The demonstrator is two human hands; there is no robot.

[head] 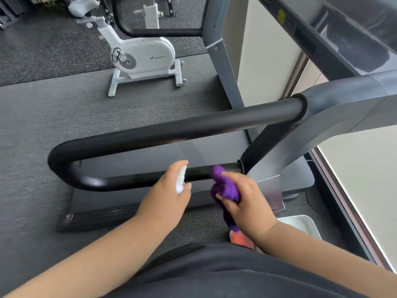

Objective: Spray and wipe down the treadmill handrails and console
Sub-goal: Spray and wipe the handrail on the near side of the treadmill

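A black looped handrail point(171, 130) of the treadmill runs across the middle, joined at the right to a grey upright point(335, 117). The console point(343, 39) shows at the top right. My left hand point(169, 192) grips a small white spray bottle point(180, 179), its top near the lower bar of the handrail. My right hand point(245, 203) holds a bunched purple cloth point(225, 186), and the cloth's top touches the lower bar close to the upright.
A white exercise bike point(141, 57) stands on the dark rubber floor behind the handrail. A white tray point(305, 224) lies on the floor at the right, an orange item point(240, 238) beside it. A pale wall point(365, 181) runs along the right.
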